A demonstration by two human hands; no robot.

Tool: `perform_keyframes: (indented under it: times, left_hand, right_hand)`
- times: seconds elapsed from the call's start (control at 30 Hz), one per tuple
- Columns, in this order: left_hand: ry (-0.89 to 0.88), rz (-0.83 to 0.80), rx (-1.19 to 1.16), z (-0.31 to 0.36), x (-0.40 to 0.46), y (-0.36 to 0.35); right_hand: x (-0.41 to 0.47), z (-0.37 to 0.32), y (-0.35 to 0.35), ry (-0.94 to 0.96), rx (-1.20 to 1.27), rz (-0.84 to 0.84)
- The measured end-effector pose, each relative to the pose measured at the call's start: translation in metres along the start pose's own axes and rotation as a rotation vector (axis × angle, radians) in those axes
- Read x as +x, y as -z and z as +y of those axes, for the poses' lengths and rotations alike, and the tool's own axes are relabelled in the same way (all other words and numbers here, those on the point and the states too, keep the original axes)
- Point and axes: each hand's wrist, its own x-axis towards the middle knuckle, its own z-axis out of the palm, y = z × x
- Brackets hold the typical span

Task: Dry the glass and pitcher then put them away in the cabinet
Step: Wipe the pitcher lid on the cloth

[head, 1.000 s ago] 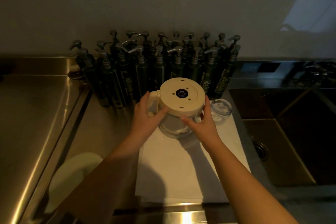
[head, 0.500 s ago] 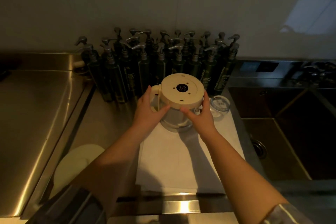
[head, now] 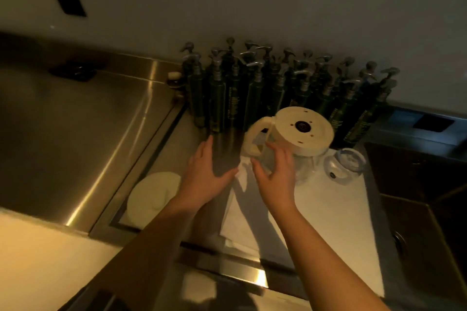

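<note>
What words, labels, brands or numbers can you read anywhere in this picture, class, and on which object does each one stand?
Pump bottles: pale vertical lettering on the dark sides, too blurred to read.
Pitcher: upside down; its cream base shows a dark round fitting and small holes, no text.
Glass: no print that can be made out.
Nothing else bears readable text.

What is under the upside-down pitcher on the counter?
The pitcher stands inverted on a white towel spread over the steel counter. The counter beneath the towel is covered, so it cannot be seen.
</note>
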Motion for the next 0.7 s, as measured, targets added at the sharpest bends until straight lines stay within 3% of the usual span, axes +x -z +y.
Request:
perform_keyframes:
  times: [0.3, 0.5, 0.7]
  left_hand:
    - [0.137, 0.212, 0.283, -0.097, -0.057, 0.055]
    - [0.361, 0.007, 0.354, -0.122, -0.077, 0.061]
    - [0.308, -0.052, 0.363, -0.126, -0.085, 0.055]
  right_hand:
    - [-0.039, -0.025, -0.103, 0.018, -0.018, -0.576]
    - [-0.057, -0.031, -0.14, -0.041, -0.019, -0.858]
    - [-0.065, -0.028, -0.154, -0.06, -0.064, -0.926]
